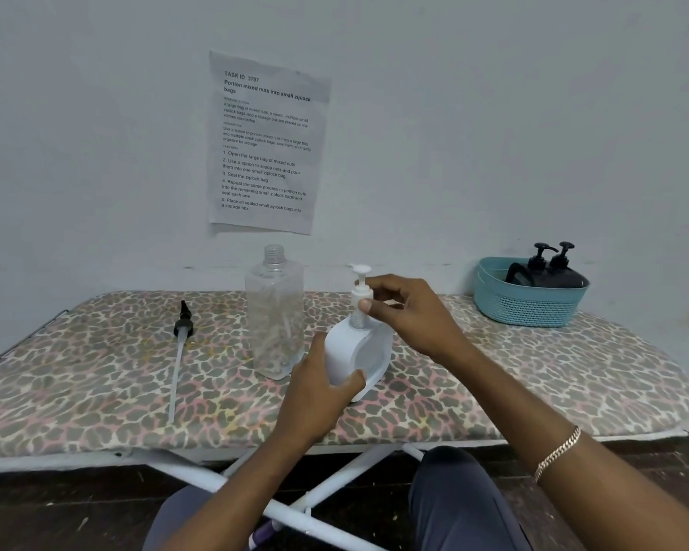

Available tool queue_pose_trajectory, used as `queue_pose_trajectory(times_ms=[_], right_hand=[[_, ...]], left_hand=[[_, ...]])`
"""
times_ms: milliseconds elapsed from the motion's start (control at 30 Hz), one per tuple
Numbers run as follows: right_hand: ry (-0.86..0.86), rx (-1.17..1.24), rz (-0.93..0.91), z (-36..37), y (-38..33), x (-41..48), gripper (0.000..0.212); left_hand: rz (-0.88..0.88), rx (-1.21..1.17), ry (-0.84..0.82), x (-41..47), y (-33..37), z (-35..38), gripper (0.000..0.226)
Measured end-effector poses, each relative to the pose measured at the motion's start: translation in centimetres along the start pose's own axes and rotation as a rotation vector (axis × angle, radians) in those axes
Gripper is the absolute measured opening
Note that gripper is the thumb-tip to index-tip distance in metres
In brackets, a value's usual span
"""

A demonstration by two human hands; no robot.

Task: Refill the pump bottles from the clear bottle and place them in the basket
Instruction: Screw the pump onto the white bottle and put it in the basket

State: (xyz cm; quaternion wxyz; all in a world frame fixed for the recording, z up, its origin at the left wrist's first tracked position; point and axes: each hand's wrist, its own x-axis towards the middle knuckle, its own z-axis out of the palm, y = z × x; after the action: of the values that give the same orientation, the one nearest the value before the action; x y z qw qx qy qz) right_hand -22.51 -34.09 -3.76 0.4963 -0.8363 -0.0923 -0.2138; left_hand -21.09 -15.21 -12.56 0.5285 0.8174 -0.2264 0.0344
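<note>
The white bottle [357,353] is held near the middle of the board [533,375], its body gripped from the left by the left hand [319,391]. Its pump [361,288] is pinched at the collar by the right hand [408,312], thumb and fingers curled round it. The clear bottle [275,312] is stood upright and uncapped just left of it. A black pump [184,324] with its tube is laid flat well to the left. Two black bottles [549,272] are seen in the basket [530,308] at the far right.
</note>
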Motion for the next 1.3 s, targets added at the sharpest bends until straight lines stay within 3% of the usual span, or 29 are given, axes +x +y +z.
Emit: queue_pose_trajectory(times_ms=[167, 333, 467, 567, 733, 867, 1000, 1200, 1300], right_hand=[[-0.002, -0.021, 0.060, 1.0, 1.2, -1.0, 0.029], [0.099, 0.077, 0.127, 2.0, 1.6, -1.6, 0.023], [0.136, 0.072, 0.122, 2.8, 1.5, -1.6, 0.036], [0.073, 0.065, 0.136, 2.4, 1.2, -1.5, 0.031], [-0.102, 0.258, 0.165, 0.9, 0.8, -1.0, 0.028], [0.027, 0.277, 0.160, 1.6, 0.8, -1.2, 0.025], [0.098, 0.080, 0.128, 2.9, 1.0, -1.3, 0.035], [-0.137, 0.229, 0.141, 0.7, 1.0, -1.0, 0.028], [-0.105, 0.269, 0.152, 0.3, 0.9, -0.9, 0.025]], left_hand=[[0.007, -0.016, 0.009, 0.0, -0.1, 0.0, 0.062], [0.016, -0.014, 0.006, 0.1, -0.2, 0.0, 0.061], [0.022, -0.013, 0.003, 0.0, -0.4, 0.1, 0.059], [0.022, -0.017, 0.004, 0.1, -0.4, 0.1, 0.059], [0.032, 0.005, 0.016, 0.2, -0.6, 0.2, 0.052], [0.043, -0.001, 0.016, 0.2, -0.6, 0.2, 0.056], [0.059, 0.004, 0.016, 0.1, -0.6, 0.2, 0.056], [0.044, -0.002, 0.017, 0.1, -0.5, 0.1, 0.058], [0.036, 0.001, 0.011, 0.1, -0.6, 0.1, 0.067]])
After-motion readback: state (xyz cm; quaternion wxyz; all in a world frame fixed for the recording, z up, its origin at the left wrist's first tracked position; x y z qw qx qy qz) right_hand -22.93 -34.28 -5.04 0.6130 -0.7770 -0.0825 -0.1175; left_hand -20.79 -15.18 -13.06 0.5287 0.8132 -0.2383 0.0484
